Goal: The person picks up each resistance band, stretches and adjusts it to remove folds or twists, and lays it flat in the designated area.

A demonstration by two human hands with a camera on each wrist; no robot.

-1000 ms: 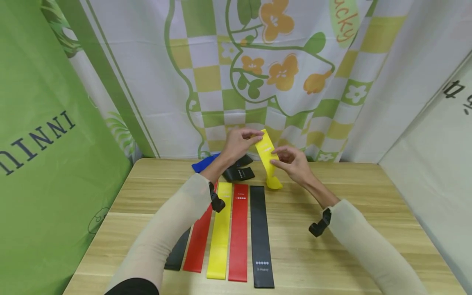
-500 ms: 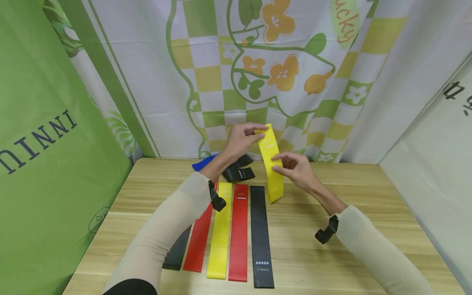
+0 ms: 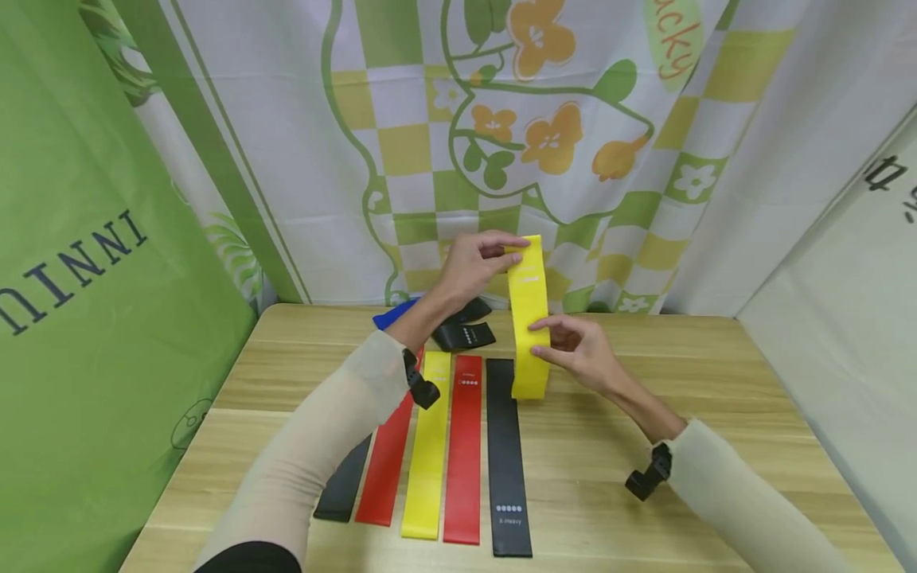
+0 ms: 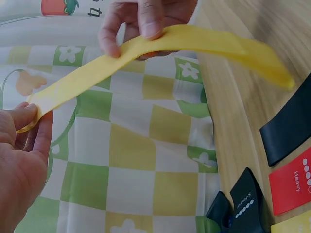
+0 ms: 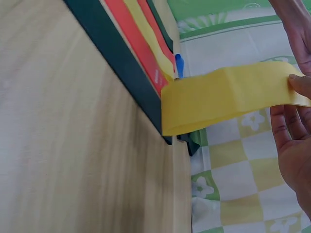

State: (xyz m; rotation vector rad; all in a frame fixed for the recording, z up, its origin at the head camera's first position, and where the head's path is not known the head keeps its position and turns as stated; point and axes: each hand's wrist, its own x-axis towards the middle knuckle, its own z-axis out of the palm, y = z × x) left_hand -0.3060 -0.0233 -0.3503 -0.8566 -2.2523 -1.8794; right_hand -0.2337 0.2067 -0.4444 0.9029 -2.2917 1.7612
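A yellow resistance band (image 3: 528,302) hangs upright above the back of the table. My left hand (image 3: 470,267) pinches its top end between thumb and fingers. Lower down, my right hand (image 3: 586,354) pinches the same band by its right edge. The loose lower end hangs over the far end of a flat black band (image 3: 509,469). In the left wrist view the yellow band (image 4: 92,73) stretches between both hands, its free end blurred. The right wrist view shows the broad lower part of the yellow band (image 5: 209,99) as a flattened loop.
Left of the black band lie a red band (image 3: 463,461), another yellow band (image 3: 427,461), a second red band (image 3: 385,473) and a dark band (image 3: 346,487), partly behind my left arm. Behind them sit a folded black band (image 3: 467,336) and a blue band (image 3: 394,315). A curtain (image 3: 408,151) backs the table.
The held yellow band has risen slightly, shifted right and straightened from a curled lower end. My right hand has slid down along it while the left moved up and right.
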